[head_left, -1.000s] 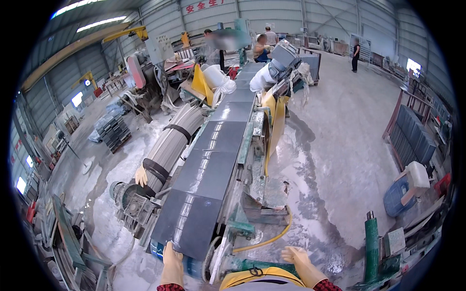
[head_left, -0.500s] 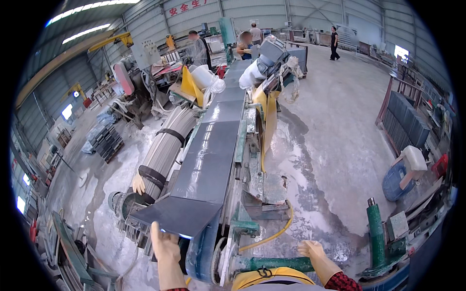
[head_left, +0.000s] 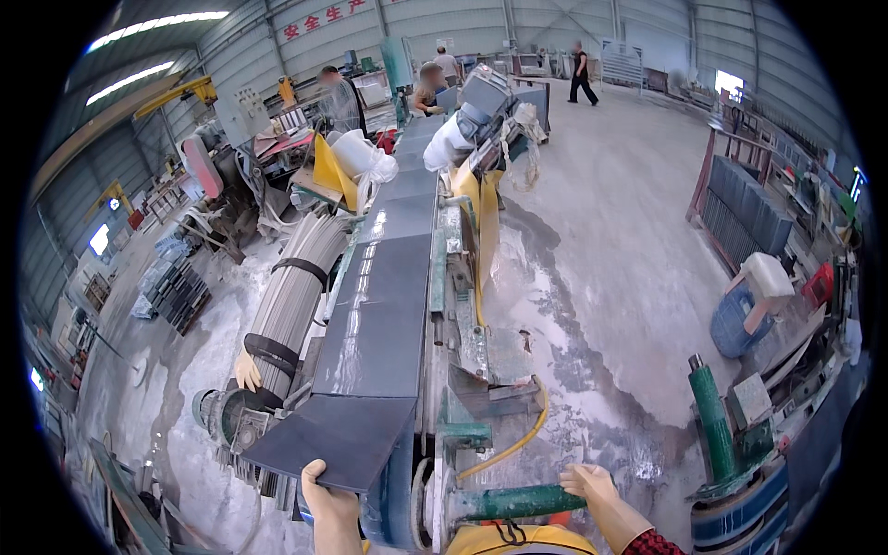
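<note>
A dark grey stone slab (head_left: 328, 437) lies skewed at the near end of the conveyor, its left corner jutting past the side. My gloved left hand (head_left: 331, 504) grips the slab's near edge, thumb on top, with the other fingers mostly hidden beneath. Farther up, more grey slabs (head_left: 381, 291) lie end to end along the line, wet and shiny. My gloved right hand (head_left: 589, 486) is curled closed beside the end of a horizontal green pipe (head_left: 518, 500); nothing shows in it. Whether it touches the pipe, I cannot tell.
A strapped bundle of pale strips (head_left: 294, 285) and a loose cream glove (head_left: 247, 370) are left of the conveyor. A yellow hose (head_left: 518, 447) curves along its right. A green post (head_left: 712, 421) and a blue drum (head_left: 740, 319) stand right. Several people are farther back.
My left hand has moved onto the slab's near edge and closed on it; the slab has turned slightly. My right hand has shifted little. The whole view has swung a bit right.
</note>
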`<state>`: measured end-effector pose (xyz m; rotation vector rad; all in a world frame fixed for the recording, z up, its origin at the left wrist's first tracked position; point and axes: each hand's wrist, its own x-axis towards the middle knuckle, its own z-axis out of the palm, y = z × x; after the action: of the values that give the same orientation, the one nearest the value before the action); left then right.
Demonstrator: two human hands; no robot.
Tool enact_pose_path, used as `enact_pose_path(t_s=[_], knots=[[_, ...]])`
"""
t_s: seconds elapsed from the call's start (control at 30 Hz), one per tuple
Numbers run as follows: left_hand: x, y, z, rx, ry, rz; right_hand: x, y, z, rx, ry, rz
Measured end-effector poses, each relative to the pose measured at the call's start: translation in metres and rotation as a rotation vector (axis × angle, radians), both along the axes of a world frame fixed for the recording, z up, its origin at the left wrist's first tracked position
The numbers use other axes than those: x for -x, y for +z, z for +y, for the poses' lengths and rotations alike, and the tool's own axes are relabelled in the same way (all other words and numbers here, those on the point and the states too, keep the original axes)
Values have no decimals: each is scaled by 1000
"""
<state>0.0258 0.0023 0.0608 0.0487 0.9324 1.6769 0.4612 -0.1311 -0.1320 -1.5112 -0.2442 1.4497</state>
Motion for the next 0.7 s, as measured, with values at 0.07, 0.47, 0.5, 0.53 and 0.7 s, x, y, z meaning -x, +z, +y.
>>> enact_pose_path(t_s=[0.07, 0.47, 0.5, 0.53, 0.7], knots=[[9, 9, -8, -79, -50, 18, 4, 11, -2, -34, -17, -6], [-68, 51, -110, -175, -444, 103, 24, 85, -51, -341, 177, 209], [-84, 47, -118, -127, -506, 152, 18, 106, -66, -375, 180, 249], [-105, 46, -128, -177, -623, 155, 11, 111, -83, -448, 147, 382], [-213, 38, -196, -69, -965, 26, -29, 104, -191, -683, -142, 841]])
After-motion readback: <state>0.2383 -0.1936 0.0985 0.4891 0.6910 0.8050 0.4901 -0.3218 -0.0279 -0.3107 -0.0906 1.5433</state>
